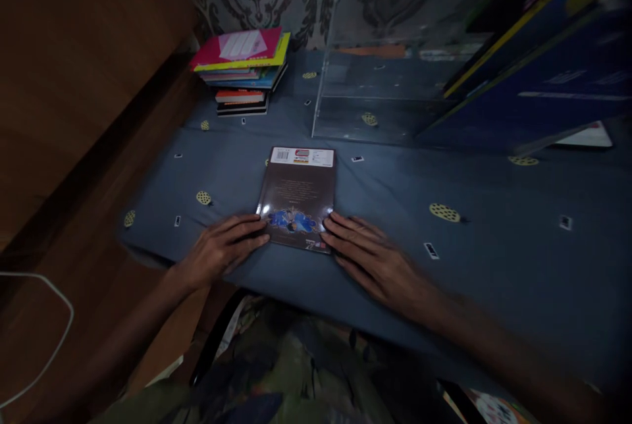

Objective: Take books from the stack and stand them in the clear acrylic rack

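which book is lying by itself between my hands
The dark brown book, back cover up with a barcode strip at its far edge. Your left hand and right hand touch its near corners; the others sit stacked far left.

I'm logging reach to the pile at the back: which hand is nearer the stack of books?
Left. The left hand lies flat at the dark book's near left corner, below the stack of books. The right hand is at its near right corner, farther away.
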Demonstrator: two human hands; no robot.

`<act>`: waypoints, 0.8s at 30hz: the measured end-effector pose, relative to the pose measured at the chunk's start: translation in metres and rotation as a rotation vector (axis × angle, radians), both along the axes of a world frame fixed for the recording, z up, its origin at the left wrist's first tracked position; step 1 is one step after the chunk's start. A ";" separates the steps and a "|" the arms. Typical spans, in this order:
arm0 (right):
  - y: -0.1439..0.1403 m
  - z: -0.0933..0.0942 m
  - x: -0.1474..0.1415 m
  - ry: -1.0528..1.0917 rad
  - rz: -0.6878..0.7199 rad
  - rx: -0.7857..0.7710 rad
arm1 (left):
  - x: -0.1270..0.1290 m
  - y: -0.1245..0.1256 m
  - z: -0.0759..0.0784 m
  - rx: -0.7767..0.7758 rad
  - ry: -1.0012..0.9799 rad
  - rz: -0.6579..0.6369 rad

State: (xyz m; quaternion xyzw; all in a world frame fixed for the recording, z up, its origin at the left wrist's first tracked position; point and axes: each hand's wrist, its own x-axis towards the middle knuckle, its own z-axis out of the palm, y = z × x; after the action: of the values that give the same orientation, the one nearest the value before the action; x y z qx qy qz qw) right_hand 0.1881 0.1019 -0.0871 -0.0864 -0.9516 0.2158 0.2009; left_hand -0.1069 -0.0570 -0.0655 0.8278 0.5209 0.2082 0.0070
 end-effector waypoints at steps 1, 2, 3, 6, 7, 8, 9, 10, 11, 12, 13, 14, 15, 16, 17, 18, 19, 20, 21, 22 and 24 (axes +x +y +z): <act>0.000 0.000 0.000 0.005 -0.004 0.008 | 0.000 0.001 -0.001 -0.002 -0.019 0.009; -0.001 0.000 0.000 0.006 -0.007 0.017 | 0.000 0.002 -0.002 -0.008 -0.030 0.021; -0.001 0.000 -0.001 0.008 -0.009 0.027 | 0.001 0.002 -0.003 -0.017 -0.034 0.034; -0.005 0.000 0.000 0.005 -0.019 0.049 | 0.002 0.001 -0.005 -0.051 -0.006 0.049; -0.008 0.000 0.001 0.006 -0.022 0.058 | 0.002 0.000 -0.006 -0.053 0.007 0.039; -0.011 0.001 0.003 0.004 -0.025 0.070 | 0.002 -0.003 -0.005 -0.048 0.020 0.026; -0.016 0.001 0.005 0.002 -0.028 0.086 | 0.003 -0.005 -0.005 -0.040 0.035 0.014; -0.020 0.002 0.007 -0.002 -0.029 0.103 | 0.004 -0.009 -0.003 -0.030 0.052 0.005; -0.026 0.002 0.011 -0.006 -0.028 0.122 | 0.006 -0.012 -0.002 -0.022 0.071 0.001; -0.032 0.002 0.015 -0.011 -0.028 0.140 | 0.009 -0.016 0.000 -0.017 0.092 0.002; -0.039 0.002 0.019 -0.012 -0.028 0.154 | 0.013 -0.020 0.003 -0.017 0.115 0.006; -0.046 0.002 0.024 -0.016 -0.029 0.164 | 0.017 -0.023 0.005 -0.019 0.141 0.010; -0.052 0.001 0.029 -0.015 -0.032 0.175 | 0.023 -0.026 0.007 -0.025 0.168 0.013; -0.059 0.000 0.034 -0.013 -0.036 0.185 | 0.028 -0.029 0.008 -0.031 0.195 0.010; -0.065 -0.002 0.039 -0.010 -0.041 0.197 | 0.034 -0.032 0.009 -0.035 0.223 0.006; -0.071 -0.003 0.043 -0.003 -0.047 0.210 | 0.040 -0.034 0.009 -0.037 0.251 0.004; -0.076 -0.005 0.046 0.010 -0.053 0.222 | 0.045 -0.036 0.008 -0.036 0.279 0.004; -0.079 -0.007 0.049 0.023 -0.059 0.231 | 0.049 -0.037 0.007 -0.030 0.308 0.007; -0.082 -0.008 0.050 0.034 -0.066 0.232 | 0.053 -0.039 0.005 -0.020 0.336 0.012; -0.084 -0.009 0.050 0.041 -0.073 0.224 | 0.055 -0.040 0.003 -0.010 0.360 0.019; -0.085 -0.010 0.049 0.069 -0.090 0.202 | 0.058 -0.042 0.001 0.013 0.386 0.019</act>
State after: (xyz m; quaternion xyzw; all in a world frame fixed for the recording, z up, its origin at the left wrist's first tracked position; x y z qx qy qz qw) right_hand 0.2375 0.0170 -0.0968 -0.1012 -0.9561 0.1126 0.2507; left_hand -0.0489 -0.0992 -0.0647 0.8473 0.5193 0.0489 -0.1003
